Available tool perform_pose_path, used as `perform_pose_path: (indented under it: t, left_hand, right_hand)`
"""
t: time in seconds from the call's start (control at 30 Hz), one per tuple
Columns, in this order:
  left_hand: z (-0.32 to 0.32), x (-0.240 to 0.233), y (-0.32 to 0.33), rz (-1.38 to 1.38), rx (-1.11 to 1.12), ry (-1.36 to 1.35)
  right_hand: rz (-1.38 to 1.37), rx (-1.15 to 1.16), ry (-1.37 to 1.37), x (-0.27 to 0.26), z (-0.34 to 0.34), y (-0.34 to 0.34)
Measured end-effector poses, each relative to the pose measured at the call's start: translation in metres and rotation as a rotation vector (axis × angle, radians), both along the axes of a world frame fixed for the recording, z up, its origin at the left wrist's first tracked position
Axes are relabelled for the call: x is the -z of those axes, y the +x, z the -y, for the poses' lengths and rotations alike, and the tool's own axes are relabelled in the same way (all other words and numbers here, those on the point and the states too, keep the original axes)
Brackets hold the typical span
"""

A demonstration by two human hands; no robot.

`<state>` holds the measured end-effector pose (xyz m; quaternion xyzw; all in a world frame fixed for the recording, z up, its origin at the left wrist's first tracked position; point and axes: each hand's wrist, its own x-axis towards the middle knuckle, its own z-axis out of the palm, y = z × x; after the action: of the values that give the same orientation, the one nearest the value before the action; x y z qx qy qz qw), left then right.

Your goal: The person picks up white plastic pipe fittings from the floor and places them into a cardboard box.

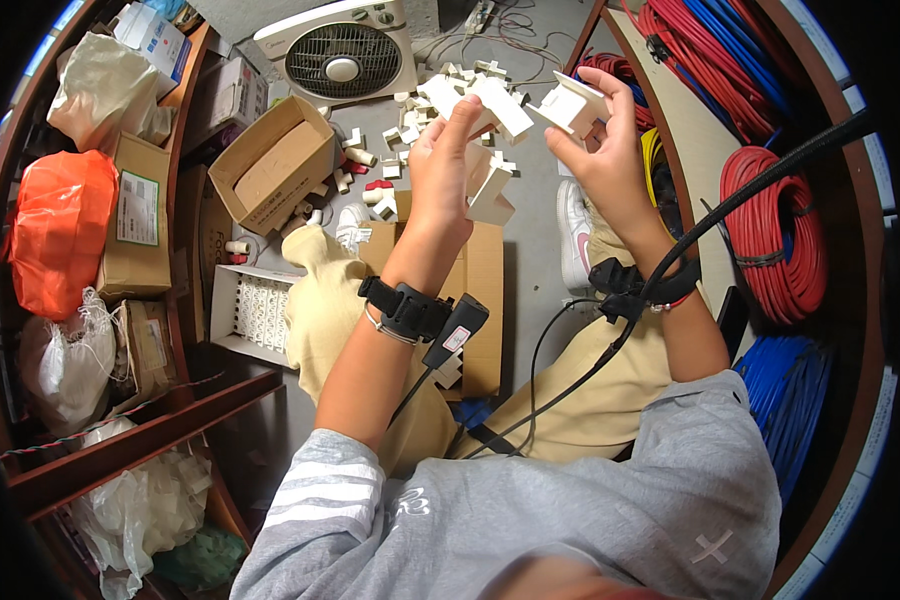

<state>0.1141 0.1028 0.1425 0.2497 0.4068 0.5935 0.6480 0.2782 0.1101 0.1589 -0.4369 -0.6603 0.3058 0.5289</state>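
My left hand (439, 169) is raised over the floor and grips a white plastic trunking fitting (506, 112) with its thumb on top. More white angled pieces (491, 187) show just under that palm; whether the hand holds them too, I cannot tell. To the right, my right hand (607, 150) pinches another white plastic fitting (572, 106) between thumb and fingers. The two held fittings are apart. Behind them, a pile of loose white fittings (418, 112) lies on the grey floor. An open cardboard box (484, 292) stands between my legs, with white pieces low inside it.
A box fan (341, 60) stands at the back. An open carton (270, 161), pipe fittings with red handles (377, 185) and a white box of small clips (261, 311) are at left. Coiled red cable (772, 232) fills the right shelf. A black cable (750, 187) crosses my right arm.
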Motion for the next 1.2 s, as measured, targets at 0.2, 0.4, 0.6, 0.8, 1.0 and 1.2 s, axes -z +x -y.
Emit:
perform_pose_path:
  t: [0.2, 0.4, 0.6, 0.8, 1.0, 1.2]
  left_hand:
    - [0.0014, -0.0026, 0.0001, -0.04, 0.022, 0.019]
    - [-0.0004, 0.0005, 0.001, -0.08, 0.011, 0.059]
    - [-0.0016, 0.0046, -0.0004, -0.095, -0.01, 0.059]
    - [-0.0024, 0.0052, -0.0014, -0.078, -0.033, 0.049]
    - [0.0009, 0.0001, -0.0005, -0.053, -0.024, 0.095]
    - [0.0017, -0.0026, 0.0024, -0.055, -0.021, 0.196]
  right_hand:
    - [0.523, 0.07, 0.437, 0.0014, 0.0024, 0.0003]
    - [0.69, 0.035, 0.595, -0.0009, 0.0007, 0.001]
    - [0.755, -0.075, 0.508, -0.004, 0.0068, -0.0051]
    - [0.637, -0.12, 0.461, -0.0038, 0.0065, -0.0039]
    - [0.374, -0.169, 0.26, -0.0006, 0.0033, -0.002]
    - [0.018, -0.179, -0.008, -0.0014, 0.0033, -0.0054]
